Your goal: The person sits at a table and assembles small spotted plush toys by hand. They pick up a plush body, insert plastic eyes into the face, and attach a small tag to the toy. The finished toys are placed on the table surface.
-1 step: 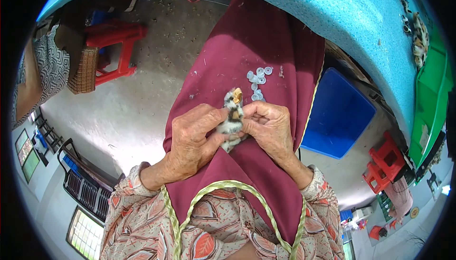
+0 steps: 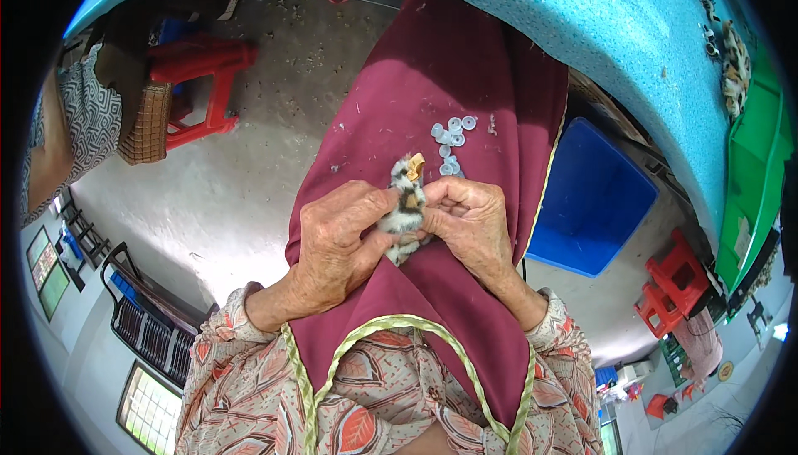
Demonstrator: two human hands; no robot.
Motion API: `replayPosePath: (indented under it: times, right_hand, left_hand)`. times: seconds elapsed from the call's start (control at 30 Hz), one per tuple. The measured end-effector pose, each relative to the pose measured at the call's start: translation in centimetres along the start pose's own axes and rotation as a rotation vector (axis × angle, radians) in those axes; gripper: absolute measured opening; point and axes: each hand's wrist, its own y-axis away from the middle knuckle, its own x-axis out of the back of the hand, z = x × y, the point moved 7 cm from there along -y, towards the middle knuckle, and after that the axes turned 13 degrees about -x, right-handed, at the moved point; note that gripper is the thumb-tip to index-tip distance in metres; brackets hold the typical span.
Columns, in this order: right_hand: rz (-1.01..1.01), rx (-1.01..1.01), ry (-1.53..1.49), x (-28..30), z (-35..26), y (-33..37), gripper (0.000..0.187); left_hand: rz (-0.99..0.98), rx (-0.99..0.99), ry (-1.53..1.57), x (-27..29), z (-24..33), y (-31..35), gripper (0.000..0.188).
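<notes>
A small furry toy figure (image 2: 402,221), black, white and tan with an orange-tan beak-like piece at its far end, is held upright over my lap. My left hand (image 2: 342,235) pinches its left side between thumb and fingers. On its other side my right hand (image 2: 472,218) has thumb and forefinger closed on the fur; the fingertips are partly hidden. Beneath both hands spreads a maroon apron (image 2: 374,131) with yellow-green trim. Several small clear plastic caps (image 2: 457,140) lie on it beyond my right hand.
A speckled blue tabletop (image 2: 582,23) curves across the far side. On it, at the right, are a furry piece (image 2: 736,68) and a green tray (image 2: 756,181). A blue bin (image 2: 590,197) stands right of my lap. Red stools (image 2: 220,93) and a person's arm (image 2: 54,147) are at the left.
</notes>
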Motion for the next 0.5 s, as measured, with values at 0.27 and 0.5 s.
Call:
replayPosePath:
  times: [0.27,0.5]
  right_hand:
    - [-0.148,0.202,0.536,0.2,-3.2,0.6,0.009]
    - [-0.403,0.457,0.509,-0.9,-5.1,-0.8,0.021]
  left_hand:
    - [-0.095,-0.071,0.008,-0.2,0.2,0.1,0.032]
    - [-0.017,-0.326,0.067,0.4,1.8,0.5,0.028]
